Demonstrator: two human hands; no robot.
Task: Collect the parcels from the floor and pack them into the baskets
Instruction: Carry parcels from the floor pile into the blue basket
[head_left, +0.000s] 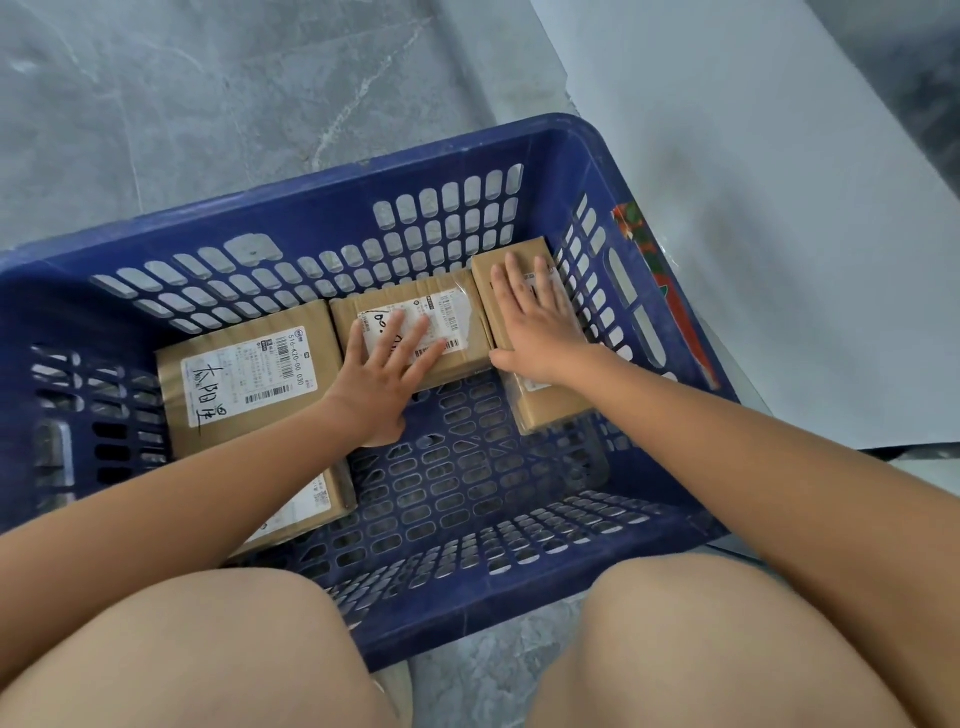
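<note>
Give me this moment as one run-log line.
stage: arranging parcels | basket: four parcels visible | left hand: flat on middle parcel | right hand: flat on right parcel | floor parcels: none in view

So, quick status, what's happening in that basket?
Both hands flat: left hand on middle parcel, right hand on right parcel. Blue basket part-filled. Nothing blocking.
</note>
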